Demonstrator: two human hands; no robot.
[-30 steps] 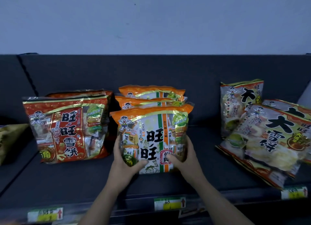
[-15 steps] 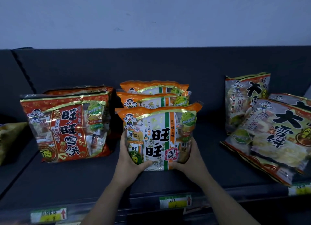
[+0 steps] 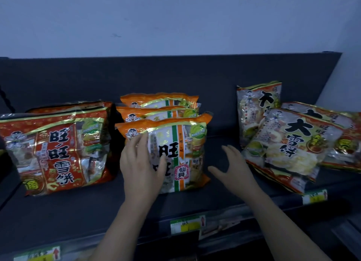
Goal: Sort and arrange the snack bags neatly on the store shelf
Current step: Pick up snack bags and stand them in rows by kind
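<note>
An orange-and-white snack bag [image 3: 181, 153] stands upright at the middle of the dark shelf [image 3: 78, 206], with two matching bags [image 3: 160, 104] lined up behind it. My left hand [image 3: 141, 165] lies flat with straight fingers against the front bag's left side. Spread open and holding nothing, my right hand [image 3: 232, 167] hovers just right of that bag, short of the leaning pile. Red snack bags [image 3: 54, 149] stand at the left. At the right, a brown-edged snack bag [image 3: 289, 149] leans over others, one of them standing behind [image 3: 256, 108].
Price labels [image 3: 185, 224] line the shelf's front rail. A bare stretch of shelf [image 3: 220, 143] separates the orange bags from the right pile. The shelf's dark back panel [image 3: 175, 75] rises behind, with a pale wall above it.
Both hands have let go of the front orange bag. My left hand slid up flat on its face; my right hand moved off to the right and opened. The view shifted right.
</note>
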